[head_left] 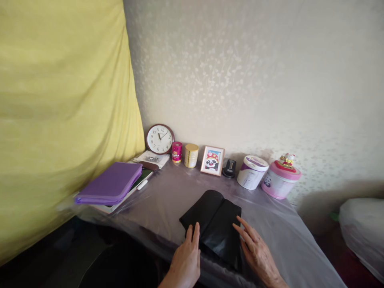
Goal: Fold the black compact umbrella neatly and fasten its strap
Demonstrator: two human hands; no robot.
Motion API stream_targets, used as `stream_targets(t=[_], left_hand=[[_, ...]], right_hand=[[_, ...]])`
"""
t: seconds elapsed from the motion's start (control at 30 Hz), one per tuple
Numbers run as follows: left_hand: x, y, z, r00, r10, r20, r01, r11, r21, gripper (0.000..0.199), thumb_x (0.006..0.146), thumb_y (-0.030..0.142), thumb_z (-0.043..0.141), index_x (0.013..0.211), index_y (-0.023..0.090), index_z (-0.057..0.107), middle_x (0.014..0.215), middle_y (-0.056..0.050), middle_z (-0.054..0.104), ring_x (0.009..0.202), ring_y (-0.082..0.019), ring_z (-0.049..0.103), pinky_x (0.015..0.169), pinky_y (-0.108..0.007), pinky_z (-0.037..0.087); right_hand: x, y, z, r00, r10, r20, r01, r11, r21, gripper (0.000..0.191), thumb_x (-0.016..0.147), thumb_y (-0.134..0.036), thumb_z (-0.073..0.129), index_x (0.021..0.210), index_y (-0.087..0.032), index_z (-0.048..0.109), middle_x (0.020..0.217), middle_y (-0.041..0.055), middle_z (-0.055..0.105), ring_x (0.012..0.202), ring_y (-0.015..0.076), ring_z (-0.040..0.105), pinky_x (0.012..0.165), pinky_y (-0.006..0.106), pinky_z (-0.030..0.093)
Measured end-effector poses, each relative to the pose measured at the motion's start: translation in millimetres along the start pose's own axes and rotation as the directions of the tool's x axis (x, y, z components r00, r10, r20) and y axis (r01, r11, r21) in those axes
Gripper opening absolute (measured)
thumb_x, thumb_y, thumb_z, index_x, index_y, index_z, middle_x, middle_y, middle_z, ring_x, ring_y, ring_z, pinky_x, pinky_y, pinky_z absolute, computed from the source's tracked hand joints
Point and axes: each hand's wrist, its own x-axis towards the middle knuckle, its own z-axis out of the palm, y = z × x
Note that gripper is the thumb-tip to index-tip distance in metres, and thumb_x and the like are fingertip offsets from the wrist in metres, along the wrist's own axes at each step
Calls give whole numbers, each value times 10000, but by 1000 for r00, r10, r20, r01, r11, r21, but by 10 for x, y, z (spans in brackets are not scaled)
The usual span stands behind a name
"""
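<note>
A black folded item (217, 224), smooth and slightly shiny with a crease down its middle, lies on the plastic-covered table near its front edge. My left hand (187, 256) rests at its lower left side, fingers extended and pointing forward. On the right side my right hand (255, 248) has its fingers spread, with the fingertips at the item's right edge. Neither hand is wrapped round anything. The lower part of the black item hangs near the table's front edge.
A purple folder (111, 182) lies on books at the left. Along the wall stand a clock (160, 139), a pink can (177, 152), a yellow-lidded can (191, 156), a panda picture frame (212, 161), a black device (229, 168), a white tub (252, 172) and a pink-lidded tub (280, 180).
</note>
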Motion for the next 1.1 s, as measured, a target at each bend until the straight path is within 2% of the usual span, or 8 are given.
stream_targets(t=[0.17,0.3,0.43,0.6,0.7,0.83,0.97,1.1], left_hand=[[1,-20,9,1000,5,-9,-5,1000,-16,650,815,138,296,1414,177,46,1455,-133,196,1060,-209,539,844,-276,413],[26,-59,19,1000,16,-7,-16,999,-32,647,819,169,299,1414,169,46,1455,-144,188,1067,-223,537,864,-300,414],[35,-72,29,1000,15,-9,-15,999,-38,649,815,175,299,1414,170,50,1454,-142,192,1072,-228,535,856,-307,426],[18,-55,20,1000,20,-16,-21,999,-30,650,813,172,296,1414,164,46,1453,-143,196,1076,-222,534,861,-303,427],[12,-44,6,1000,21,-7,-21,1000,-18,649,813,168,289,1413,149,42,1452,-154,190,1046,-216,553,844,-297,438],[25,-31,11,1000,26,-16,-25,1000,8,647,807,151,287,1412,149,59,1457,-155,177,1071,-215,542,850,-284,435],[44,-10,41,1000,15,4,-16,999,52,662,786,115,297,1410,129,76,1457,-181,151,1017,-222,575,819,-293,455],[61,7,61,999,12,44,-16,995,100,685,750,71,326,1403,100,120,1453,-207,122,983,-235,593,807,-312,466]], right_hand=[[184,-101,-49,1000,-14,-24,17,992,126,287,877,-196,387,1076,-244,587,1333,63,457,1087,187,551,897,316,490],[264,-120,-92,998,-70,-5,70,986,153,333,855,-122,351,1062,-227,589,1339,76,445,1049,171,570,868,307,505],[189,-82,-110,995,-98,22,94,986,138,342,829,-100,357,1021,-241,602,1342,68,440,990,159,590,848,310,513],[189,-87,-148,999,-32,-28,36,982,187,226,876,-192,380,928,-238,595,1281,69,502,991,161,601,810,275,520],[413,-148,-220,992,35,-119,-4,968,251,198,892,-224,375,952,-230,563,1230,83,539,1018,161,592,806,262,512],[896,-293,-223,980,40,-197,24,951,310,183,896,-230,380,968,-226,548,1210,85,537,1040,159,572,863,287,481],[1310,-476,1,975,8,-223,68,941,333,212,904,-217,355,964,-219,559,1176,81,546,995,142,587,844,263,485],[1498,-611,304,988,-14,-151,55,961,272,224,908,-224,354,952,-228,574,1194,60,533,969,136,592,802,246,501]])
